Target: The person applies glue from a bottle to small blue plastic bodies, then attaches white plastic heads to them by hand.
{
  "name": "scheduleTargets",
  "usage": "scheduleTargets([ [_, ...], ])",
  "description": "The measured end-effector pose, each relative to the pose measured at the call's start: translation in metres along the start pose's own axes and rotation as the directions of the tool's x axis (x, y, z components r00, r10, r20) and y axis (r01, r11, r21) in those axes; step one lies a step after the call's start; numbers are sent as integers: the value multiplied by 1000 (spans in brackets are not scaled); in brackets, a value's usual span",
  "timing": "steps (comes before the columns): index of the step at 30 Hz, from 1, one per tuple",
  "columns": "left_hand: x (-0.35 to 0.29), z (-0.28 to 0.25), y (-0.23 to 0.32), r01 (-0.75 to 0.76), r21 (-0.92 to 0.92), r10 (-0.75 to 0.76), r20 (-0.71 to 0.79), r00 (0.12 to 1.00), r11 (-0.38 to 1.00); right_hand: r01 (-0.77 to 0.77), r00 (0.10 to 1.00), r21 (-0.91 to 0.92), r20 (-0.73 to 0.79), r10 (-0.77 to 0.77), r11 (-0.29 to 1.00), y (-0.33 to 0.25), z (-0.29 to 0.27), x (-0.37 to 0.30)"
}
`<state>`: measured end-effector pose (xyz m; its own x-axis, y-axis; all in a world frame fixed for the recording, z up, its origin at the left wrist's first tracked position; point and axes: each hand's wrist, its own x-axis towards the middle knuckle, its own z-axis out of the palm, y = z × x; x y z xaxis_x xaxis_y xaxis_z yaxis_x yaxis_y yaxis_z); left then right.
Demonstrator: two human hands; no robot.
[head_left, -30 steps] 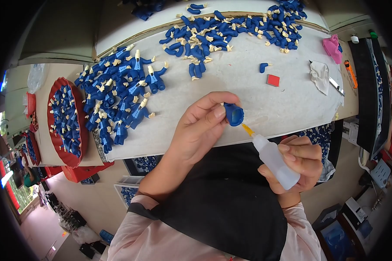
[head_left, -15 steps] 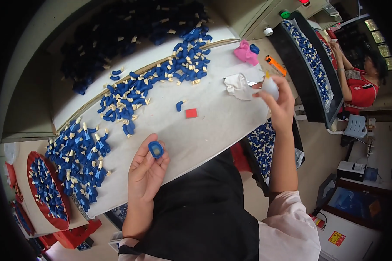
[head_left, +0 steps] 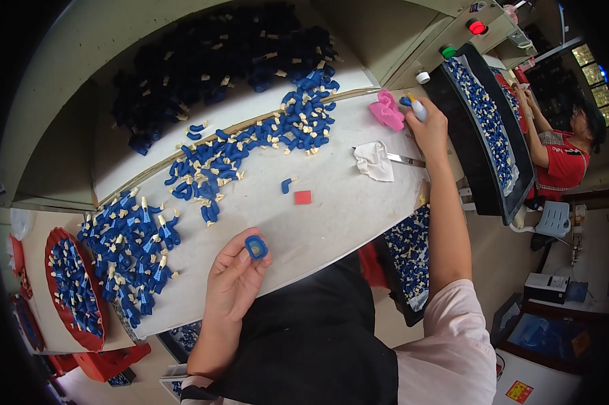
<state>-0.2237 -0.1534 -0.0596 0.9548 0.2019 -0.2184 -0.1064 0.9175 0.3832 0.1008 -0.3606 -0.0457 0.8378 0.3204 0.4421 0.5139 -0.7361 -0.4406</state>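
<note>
- The hands are working well apart: the left hand [head_left: 242, 270] is pinching the blue hollow piece [head_left: 256, 248] over the worktop's [head_left: 338, 216] near side, its hollow facing the camera.
- The right hand [head_left: 431, 128] is wrapping around the white bottle [head_left: 419, 111] at the far right, its yellow nozzle [head_left: 410, 98] pointing far and left; whether the bottle is touching anything below, I cannot tell.
- Good handling, I judge, is keeping fingertips on the outer walls, holding the piece level and keeping the nozzle off the pink cloth [head_left: 386, 110] just beside it.
- The near edge is running under the left wrist; the black tray [head_left: 446, 128] is bounding the right side.
- The most room for moving is lying between the left hand and the white cloth [head_left: 373, 162], with the red block [head_left: 303, 197] and a blue arm piece [head_left: 288, 185] sitting there.
- The thin metal tool [head_left: 406, 160] is sticking out rightward, so forearm care seems wise.
</note>
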Motion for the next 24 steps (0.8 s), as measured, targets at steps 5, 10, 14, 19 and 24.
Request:
scheduleTargets([
  [5,-3,-2,-2,13,10,-13,-8,1000,1000,-200,979,560,135,150,804,-59,-30,-48],
  [10,6,10,-7,19,97,-21,28,999,995,-398,910,808,406,79,435,-113,-50,-103],
  [14,5,12,-7,18,152,-26,54,998,988,-627,733,712,677,-70,316,-154,-50,-128],
  [19,-4,11,-5,-32,346,13,58,998,938,-666,644,649,749,-157,367,-172,-43,-132],
  [24,-9,8,-1,-81,425,48,89,995,901,-677,612,612,777,-150,408,-178,-39,-136],
])
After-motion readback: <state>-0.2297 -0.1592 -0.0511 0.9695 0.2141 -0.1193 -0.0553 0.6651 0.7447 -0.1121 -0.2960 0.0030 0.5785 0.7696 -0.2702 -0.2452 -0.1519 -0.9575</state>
